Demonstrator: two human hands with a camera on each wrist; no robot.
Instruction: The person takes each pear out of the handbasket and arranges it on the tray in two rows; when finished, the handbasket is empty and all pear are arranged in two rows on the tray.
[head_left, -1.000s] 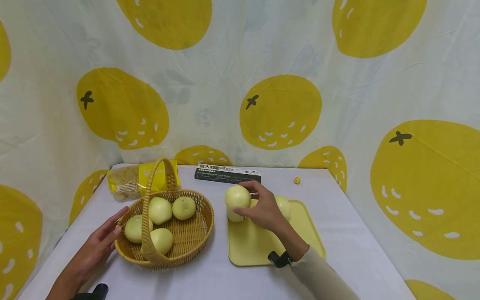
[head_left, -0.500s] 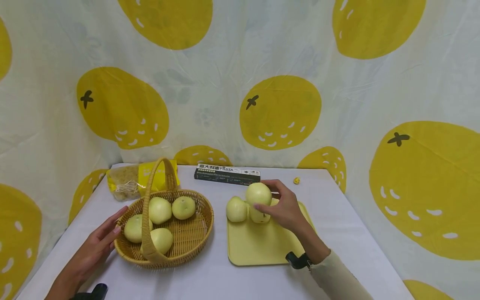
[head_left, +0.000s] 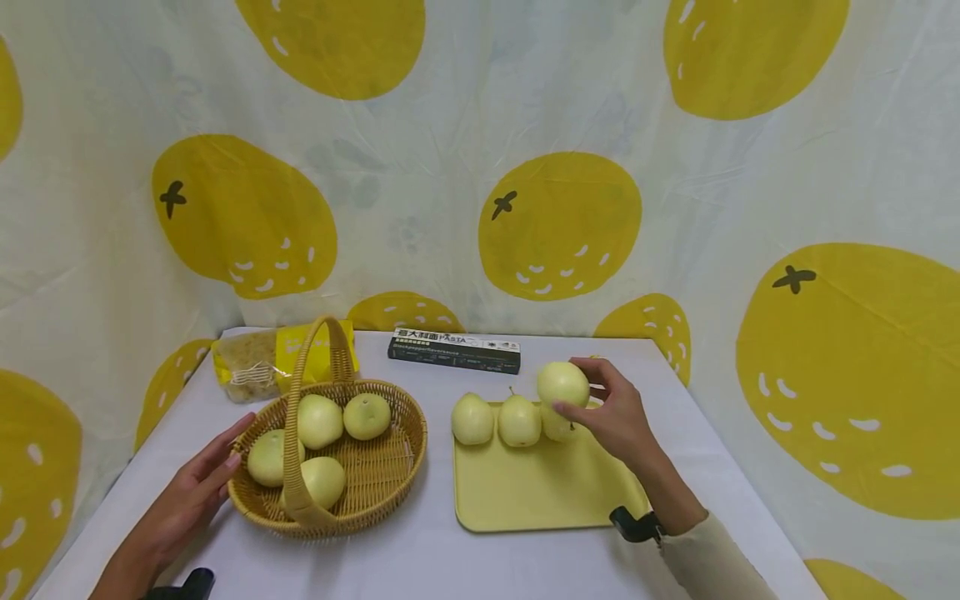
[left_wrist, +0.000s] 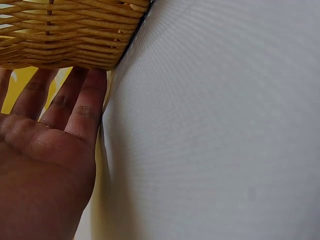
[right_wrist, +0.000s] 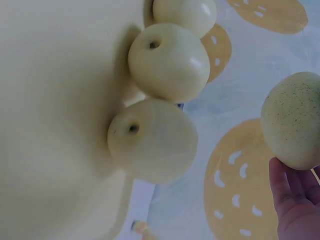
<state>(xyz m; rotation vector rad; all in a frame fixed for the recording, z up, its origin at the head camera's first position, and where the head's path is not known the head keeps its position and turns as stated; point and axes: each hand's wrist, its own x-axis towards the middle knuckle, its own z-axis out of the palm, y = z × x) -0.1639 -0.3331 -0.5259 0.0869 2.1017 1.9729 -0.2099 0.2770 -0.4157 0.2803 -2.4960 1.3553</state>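
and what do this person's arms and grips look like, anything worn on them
The left grip and right grip are both ungloved. A plain pale beige sleeve covers the right forearm, ending near the wrist, where a rounded black device sits. The left wrist has a similar black piece; no left sleeve shows.

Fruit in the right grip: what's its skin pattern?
The held fruit is pale yellow-green with dark specks, clearest in the right wrist view.
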